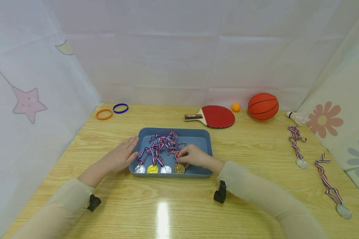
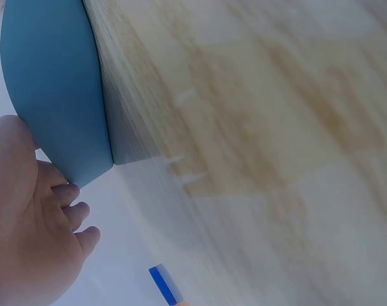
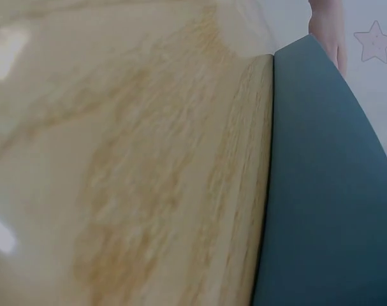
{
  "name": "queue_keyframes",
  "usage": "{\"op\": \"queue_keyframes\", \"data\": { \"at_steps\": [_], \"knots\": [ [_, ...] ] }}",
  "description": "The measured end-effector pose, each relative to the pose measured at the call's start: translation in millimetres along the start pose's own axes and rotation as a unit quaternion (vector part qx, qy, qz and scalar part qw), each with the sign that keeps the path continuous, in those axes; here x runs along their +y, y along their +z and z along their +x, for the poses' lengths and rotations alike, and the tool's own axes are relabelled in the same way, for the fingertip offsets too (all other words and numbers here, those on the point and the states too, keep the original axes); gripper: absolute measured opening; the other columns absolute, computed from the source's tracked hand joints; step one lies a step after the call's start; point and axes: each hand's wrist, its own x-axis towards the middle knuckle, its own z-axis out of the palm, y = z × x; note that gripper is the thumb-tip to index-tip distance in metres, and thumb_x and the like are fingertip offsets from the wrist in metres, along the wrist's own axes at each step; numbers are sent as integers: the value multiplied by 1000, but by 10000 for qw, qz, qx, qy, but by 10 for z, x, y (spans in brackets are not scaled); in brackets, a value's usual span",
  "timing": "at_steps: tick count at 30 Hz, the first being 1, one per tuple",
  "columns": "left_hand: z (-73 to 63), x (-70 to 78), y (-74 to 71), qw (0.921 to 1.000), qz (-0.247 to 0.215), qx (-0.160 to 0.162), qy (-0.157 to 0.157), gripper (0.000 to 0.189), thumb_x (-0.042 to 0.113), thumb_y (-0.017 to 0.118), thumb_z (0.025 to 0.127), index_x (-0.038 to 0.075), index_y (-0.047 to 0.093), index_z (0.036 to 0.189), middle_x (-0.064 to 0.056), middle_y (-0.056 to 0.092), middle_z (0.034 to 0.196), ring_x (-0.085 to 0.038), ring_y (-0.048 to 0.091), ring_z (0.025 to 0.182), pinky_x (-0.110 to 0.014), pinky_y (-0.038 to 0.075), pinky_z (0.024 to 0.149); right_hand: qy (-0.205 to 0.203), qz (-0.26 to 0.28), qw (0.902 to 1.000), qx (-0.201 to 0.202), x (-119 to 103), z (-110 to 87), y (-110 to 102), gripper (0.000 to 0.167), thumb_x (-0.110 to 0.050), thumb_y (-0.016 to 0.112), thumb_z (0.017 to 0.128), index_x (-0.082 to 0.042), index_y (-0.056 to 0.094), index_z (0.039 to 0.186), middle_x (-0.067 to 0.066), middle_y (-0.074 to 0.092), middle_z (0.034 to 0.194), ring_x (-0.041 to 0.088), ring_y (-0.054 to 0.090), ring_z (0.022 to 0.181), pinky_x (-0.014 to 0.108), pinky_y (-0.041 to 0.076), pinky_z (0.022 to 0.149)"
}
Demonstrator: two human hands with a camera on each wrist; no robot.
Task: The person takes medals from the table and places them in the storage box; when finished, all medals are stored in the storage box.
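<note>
the bronze medal [image 1: 179,168] is in the tray [image 1: 170,176], rightmost of a row of four along the front wall. it lies just on the near side of the right hand's fingertips, partly under them; being round, the disc has no long axis, but its ribbon runs away toward the back. the right hand [image 1: 195,156] is the nearer one, its bent fingers and thumb grasping the medal at the ribbon end. leftward in the row come a silver medal [image 1: 166,169], a gold medal [image 1: 152,169] and another silver medal [image 1: 140,169], with tangled ribbons [image 1: 167,145] behind.

the left hand [image 1: 121,154] grasps nothing; its fingers extend along the tray's left side, touching it.

on the table [image 1: 242,146] beyond are an orange band [image 1: 104,119], a blue band [image 1: 120,113], a paddle [image 1: 219,116], a small ball [image 1: 235,107], a basketball [image 1: 263,107] and a shuttlecock [image 1: 299,118]. two more medals [image 1: 343,211] lie well off to the right.
</note>
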Motion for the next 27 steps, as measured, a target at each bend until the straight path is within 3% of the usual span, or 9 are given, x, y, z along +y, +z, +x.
{"op": "queue_keyframes", "data": {
  "at_steps": [8, 19, 27],
  "knots": [
    [9, -7, 18, 10000, 5, 32, 11, 57, 22, 38, 99, -11, 19, 141, -27, 18, 146, -42, 16, 133, -52, 16, 107, -56, -372, 9993, -11, 1, 16, 14, 8, -3, 64, 84, 4, 68, 81, 6, 57, 57, 13, 55, 44, 31, 53, 47],
    [4, 2, 14, 10000, -16, -29, -48, 57, 22, 38, 99, -11, 17, 142, -26, 17, 147, -41, 14, 134, -51, 15, 107, -63, -824, 9966, -57, -17, 20, 52, 9, -4, 65, 84, 1, 67, 77, 4, 57, 55, 13, 54, 44, 29, 52, 45],
    [6, 2, 17, 10000, -26, -22, -35, 58, 23, 38, 99, -11, 17, 142, -26, 18, 146, -41, 15, 134, -51, 15, 107, 67, -824, 9966, -11, -30, 16, 50, 7, -4, 67, 83, 1, 66, 79, 5, 61, 61, 13, 55, 45, 29, 52, 45]
  ]
}}
